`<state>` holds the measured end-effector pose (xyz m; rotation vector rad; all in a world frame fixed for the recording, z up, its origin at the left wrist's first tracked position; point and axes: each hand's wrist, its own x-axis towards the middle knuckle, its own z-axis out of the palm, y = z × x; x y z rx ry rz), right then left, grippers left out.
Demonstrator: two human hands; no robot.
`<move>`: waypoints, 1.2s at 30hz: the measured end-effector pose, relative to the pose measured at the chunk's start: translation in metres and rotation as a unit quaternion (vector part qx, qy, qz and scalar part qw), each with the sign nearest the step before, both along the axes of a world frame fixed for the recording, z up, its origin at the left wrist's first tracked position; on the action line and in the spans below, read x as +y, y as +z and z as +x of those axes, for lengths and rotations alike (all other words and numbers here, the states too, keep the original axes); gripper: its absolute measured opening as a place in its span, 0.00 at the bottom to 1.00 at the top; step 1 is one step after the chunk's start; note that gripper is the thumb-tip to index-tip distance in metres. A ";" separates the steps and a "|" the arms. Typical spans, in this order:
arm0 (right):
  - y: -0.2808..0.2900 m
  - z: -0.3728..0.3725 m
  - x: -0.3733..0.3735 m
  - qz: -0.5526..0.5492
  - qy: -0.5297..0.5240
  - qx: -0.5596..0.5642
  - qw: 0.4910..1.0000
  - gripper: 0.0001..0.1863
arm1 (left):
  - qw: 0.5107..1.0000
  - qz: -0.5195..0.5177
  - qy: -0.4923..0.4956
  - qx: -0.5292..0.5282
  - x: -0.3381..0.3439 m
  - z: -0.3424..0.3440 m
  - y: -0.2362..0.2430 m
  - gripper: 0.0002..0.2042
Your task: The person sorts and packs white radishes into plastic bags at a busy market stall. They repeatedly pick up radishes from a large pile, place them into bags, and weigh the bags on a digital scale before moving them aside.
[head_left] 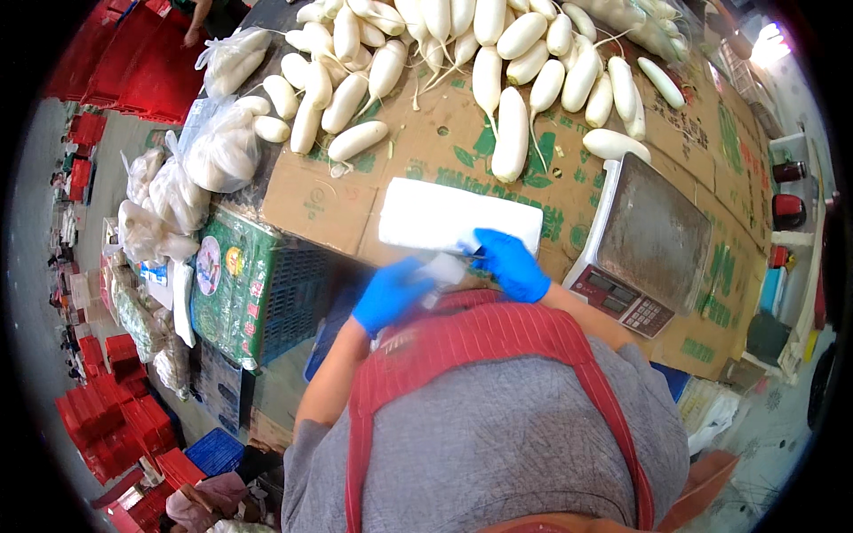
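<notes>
My left hand point(388, 291), in a blue glove and smeared by motion, is closed on a whitish, see-through piece of plastic point(443, 269), probably a thin bag. My right hand point(513, 265), also gloved in blue, bends its fingers at the near edge of a flat white rectangular stack point(458, 216) that looks like plastic bags. Its fingertips are closed together; what they grip, if anything, is not clear. Beyond the stack lies a heap of white radishes point(511, 133) on the cardboard-covered table point(324, 200).
A scale point(653, 235) with a metal pan stands right of the stack. Bagged radishes point(222, 147) lie at the table's left edge, above a green crate point(233, 284). Red crates point(115, 426) are piled at far left, where another person's arm point(197, 19) shows.
</notes>
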<state>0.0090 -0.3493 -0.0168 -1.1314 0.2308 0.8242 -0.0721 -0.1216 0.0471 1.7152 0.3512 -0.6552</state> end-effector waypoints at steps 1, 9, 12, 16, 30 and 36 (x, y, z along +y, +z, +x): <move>-0.001 0.012 -0.004 0.007 -0.036 -0.007 0.999 0.18 | 0.997 0.025 -0.017 -0.068 0.003 0.006 -0.001 0.14; 0.012 0.082 0.052 -0.163 0.123 -0.648 0.734 0.10 | 0.953 0.202 -0.095 -0.205 0.033 0.026 -0.073 0.10; -0.018 0.088 0.070 -0.205 0.188 -0.716 0.640 0.11 | 0.951 0.217 -0.066 -0.209 0.028 0.018 -0.073 0.09; -0.036 0.079 0.063 -0.253 0.277 -0.738 0.562 0.14 | 0.947 0.202 -0.057 -0.242 0.029 0.008 -0.089 0.09; -0.067 0.092 0.004 -0.319 0.281 -0.584 0.691 0.12 | 0.970 -0.053 0.230 -0.058 0.043 -0.038 -0.052 0.14; -0.070 0.119 0.005 -0.289 0.224 -0.428 0.826 0.14 | 0.938 -0.127 0.309 -0.090 0.043 -0.049 -0.038 0.16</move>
